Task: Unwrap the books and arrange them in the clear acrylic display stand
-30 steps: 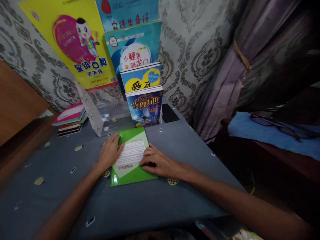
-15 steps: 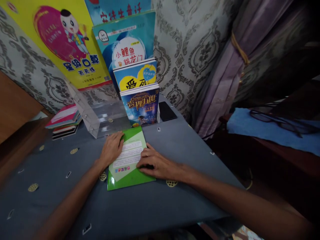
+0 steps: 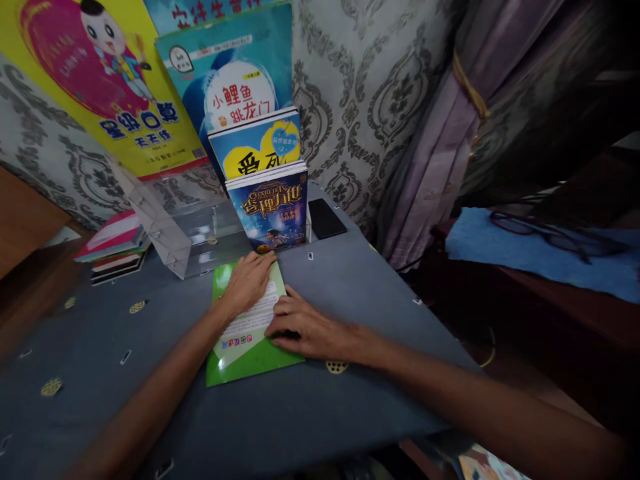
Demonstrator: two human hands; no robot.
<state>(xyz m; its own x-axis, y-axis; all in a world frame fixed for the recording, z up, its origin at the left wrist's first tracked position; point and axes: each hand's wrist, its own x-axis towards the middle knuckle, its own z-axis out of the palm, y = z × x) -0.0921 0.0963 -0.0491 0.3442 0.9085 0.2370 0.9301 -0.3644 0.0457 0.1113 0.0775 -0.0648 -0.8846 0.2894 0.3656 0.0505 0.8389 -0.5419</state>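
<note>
A green booklet with a white printed page lies on the grey tablecloth, in front of the upright books. My left hand rests flat on the booklet's upper part, near its top edge, and hides part of the page. My right hand lies over the booklet's right edge, its fingers curved and pressing down. A dark patch under those fingers is too shadowed to identify. Neither hand grips anything.
Upright books stand just beyond the booklet, beside a black phone and a clear acrylic stand. A small pile of books lies at the left. A curtain hangs at the right, above glasses on blue cloth.
My left hand has slid up and to the right over the booklet. The booklet's top has swung left. The whole view has shifted slightly left and upward.
</note>
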